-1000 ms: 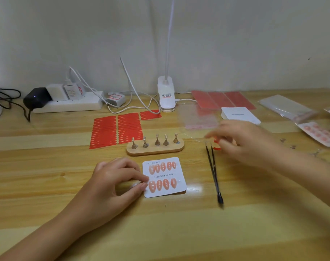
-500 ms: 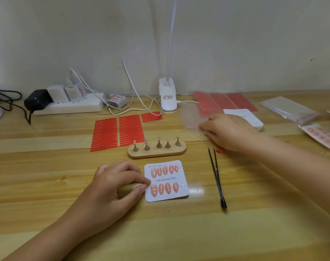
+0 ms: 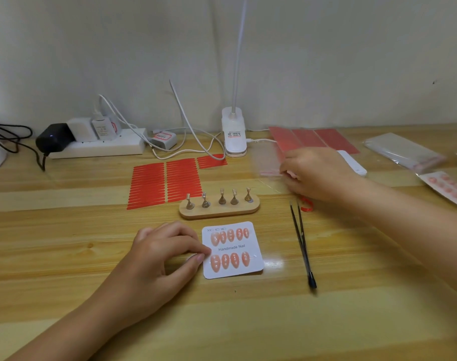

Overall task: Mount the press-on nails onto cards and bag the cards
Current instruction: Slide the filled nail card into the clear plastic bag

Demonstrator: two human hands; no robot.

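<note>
Card [image 3: 232, 250] — left hand [image 3: 164, 256] touching.

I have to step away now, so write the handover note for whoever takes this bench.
Left hand: fingertips press the left edge of the nail card, flat on the table.
Right hand: pinching the clear bag near the lamp clip; the grip itself is partly hidden.
Tweezers lie right of the card. The wooden stand behind it holds bare pegs.
Done: nine nails show on the card, five above and four below; bagged cards lie at far right.
Left: check the lower row's last spot, then slide the card into the bag.
</note>
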